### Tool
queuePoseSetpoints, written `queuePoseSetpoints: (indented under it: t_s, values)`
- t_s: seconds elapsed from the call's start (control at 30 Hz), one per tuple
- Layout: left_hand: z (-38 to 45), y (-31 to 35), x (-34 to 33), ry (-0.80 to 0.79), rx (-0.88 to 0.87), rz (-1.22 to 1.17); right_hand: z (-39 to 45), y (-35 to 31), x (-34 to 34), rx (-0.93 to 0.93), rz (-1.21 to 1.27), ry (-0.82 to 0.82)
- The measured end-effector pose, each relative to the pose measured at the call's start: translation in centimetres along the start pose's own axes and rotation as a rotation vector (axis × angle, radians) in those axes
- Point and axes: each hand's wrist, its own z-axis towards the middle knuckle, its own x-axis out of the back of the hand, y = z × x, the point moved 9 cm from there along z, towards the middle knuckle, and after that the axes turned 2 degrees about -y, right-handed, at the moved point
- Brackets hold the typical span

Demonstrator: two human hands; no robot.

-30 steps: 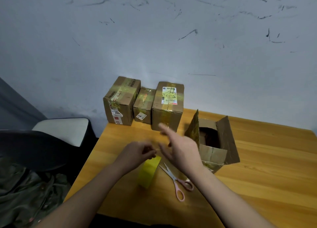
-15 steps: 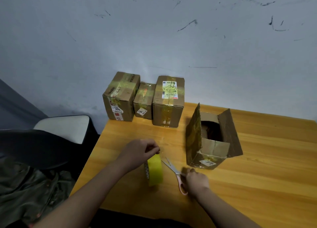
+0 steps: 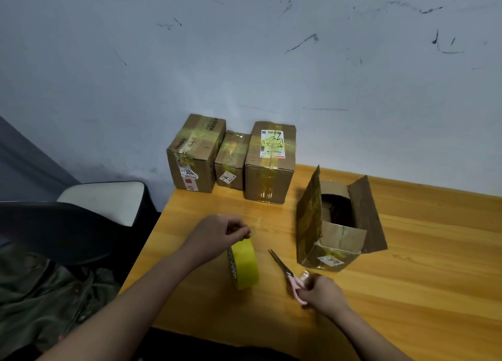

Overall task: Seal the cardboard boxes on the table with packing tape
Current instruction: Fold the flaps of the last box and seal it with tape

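Observation:
A yellow roll of packing tape (image 3: 244, 267) stands on edge on the wooden table (image 3: 407, 279). My left hand (image 3: 217, 234) pinches the top of the roll, apparently the tape's loose end. My right hand (image 3: 319, 292) grips the pink handles of the scissors (image 3: 284, 271), whose blades point away toward the far left. An open cardboard box (image 3: 335, 224) stands to the right with its flaps up. Three taped boxes stand against the wall: a left one (image 3: 194, 154), a small middle one (image 3: 231, 161) and a right one (image 3: 270, 165) with a label.
A dark chair back (image 3: 54, 230) and a white seat cushion (image 3: 106, 197) stand left of the table. Olive-green clothing (image 3: 40, 301) lies at the lower left. The scuffed wall (image 3: 271, 61) runs close behind the boxes.
My right hand dropped from above the table to the scissors and closed on their handles. My left hand has stayed on the tape roll, which is now more upright.

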Motion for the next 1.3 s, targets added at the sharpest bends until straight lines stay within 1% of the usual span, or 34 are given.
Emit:
queuePoseSetpoints:
  t_s: [0.03, 0.1, 0.13, 0.2, 0.3, 0.37, 0.5, 0.6, 0.67, 0.87, 1.0, 1.2, 1.3]
  values:
    - [0.0, -0.2, 0.1, -0.004, 0.005, -0.011, -0.3, 0.1, 0.2, 0.01, 0.157, -0.031]
    - [0.0, -0.6, 0.2, -0.013, 0.022, -0.015, -1.1, -0.2, 0.7, 0.048, 0.393, -0.072]
    - [0.0, -0.7, 0.2, -0.018, 0.03, -0.012, -1.5, -0.4, 0.9, 0.079, 0.472, -0.092]
    - [0.0, -1.2, 0.4, -0.02, 0.044, -0.029, -2.4, -1.3, 1.0, 0.16, 0.515, -0.155]
    - [-0.1, -1.5, 0.6, -0.026, 0.058, -0.07, -3.8, -2.7, 0.8, 0.249, 0.424, -0.248]
    - [-0.3, -1.6, 0.7, -0.028, 0.063, -0.075, -4.4, -3.5, 1.1, 0.305, 0.332, -0.242]
    - [-0.3, -1.5, 0.7, -0.054, 0.06, -0.047, -4.7, -5.8, 2.0, 0.417, -0.056, -0.091]
    - [-0.2, -1.4, 0.7, -0.075, 0.056, -0.009, -4.5, -8.2, 2.7, 0.463, -0.246, 0.011]
    - [-0.1, -1.2, 0.8, -0.084, 0.053, 0.0, -4.2, -9.4, 2.8, 0.478, -0.344, 0.047]
    - [-0.2, -0.9, 0.6, -0.136, 0.042, 0.03, -3.7, -11.8, 3.0, 0.504, -0.476, 0.108]
    - [-0.3, -0.9, 0.6, -0.137, 0.034, 0.037, -3.7, -12.2, 3.2, 0.522, -0.51, 0.126]
    - [-0.4, -1.5, 0.6, -0.125, 0.045, 0.007, -3.9, -12.7, 3.8, 0.566, -0.585, 0.22]
    - [-0.5, -1.8, 0.5, -0.113, 0.051, -0.022, -4.0, -12.8, 4.0, 0.579, -0.602, 0.24]
